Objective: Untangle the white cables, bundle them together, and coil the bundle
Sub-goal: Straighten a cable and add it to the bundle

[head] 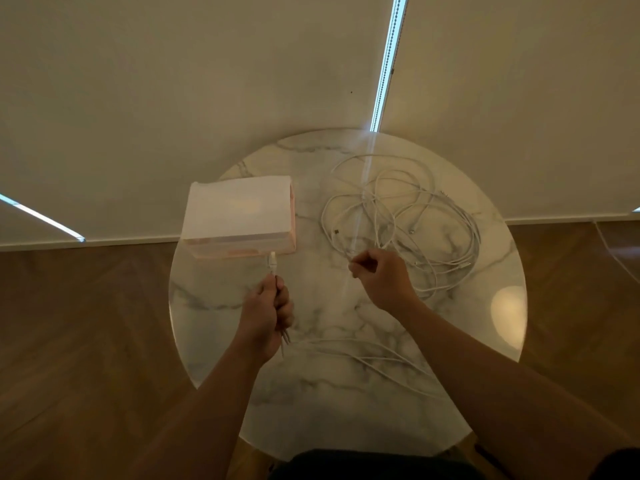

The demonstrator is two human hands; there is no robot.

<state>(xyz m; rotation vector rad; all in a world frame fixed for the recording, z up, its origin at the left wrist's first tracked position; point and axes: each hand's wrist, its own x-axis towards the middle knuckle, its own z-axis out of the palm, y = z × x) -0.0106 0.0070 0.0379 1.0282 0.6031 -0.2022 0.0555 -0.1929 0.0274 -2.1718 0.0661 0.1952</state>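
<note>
A tangle of white cables [408,216] lies on the right half of the round marble table [346,306]. My left hand [268,313] grips a few cable strands near their ends, with a white plug [273,263] sticking up above the fist. Those strands [363,355] trail from under the fist across the table's near side. My right hand [381,275] pinches another cable end at the near edge of the tangle.
A white box [239,213] with a pale pink side stands on the table's left part, just beyond the plug. Brown wooden floor surrounds the table. Pale window blinds hang behind it. A dark object shows at the bottom edge.
</note>
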